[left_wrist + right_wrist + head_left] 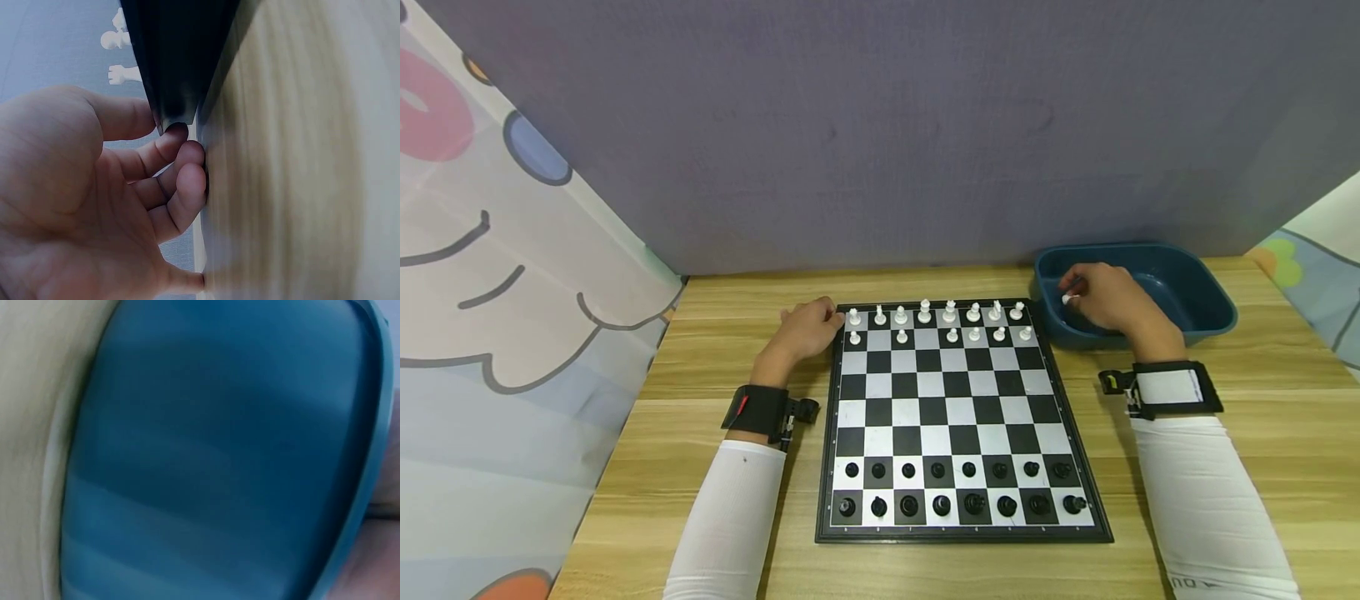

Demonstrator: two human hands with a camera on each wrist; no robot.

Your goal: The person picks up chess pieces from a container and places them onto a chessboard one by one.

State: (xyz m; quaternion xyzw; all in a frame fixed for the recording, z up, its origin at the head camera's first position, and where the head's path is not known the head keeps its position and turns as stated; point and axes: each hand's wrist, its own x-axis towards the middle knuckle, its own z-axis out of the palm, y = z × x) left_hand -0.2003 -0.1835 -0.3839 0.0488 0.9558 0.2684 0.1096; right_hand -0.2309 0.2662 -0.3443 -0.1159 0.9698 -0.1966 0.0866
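A black-framed chessboard (934, 387) lies flat on the table. My left hand (806, 329) is at its far left corner; in the left wrist view the thumb (128, 119) and index finger pinch that corner (178, 106). White chess pieces (925, 312) stand in two rows along the far side, the front row with gaps at its second and fourth squares. Two rows of black chess pieces (942, 505) stand along the near side. Over the left part of a blue plastic tub (1213, 317), my right hand (1108, 297) pinches a small white chess piece (1066, 298); its exact kind is unclear.
The tub stands right of the board's far corner, its outer wall (206, 456) filling the right wrist view. A grey upright panel (880, 142) borders the table's (730, 333) far edge. A patterned cloth (512, 275) hangs on the left.
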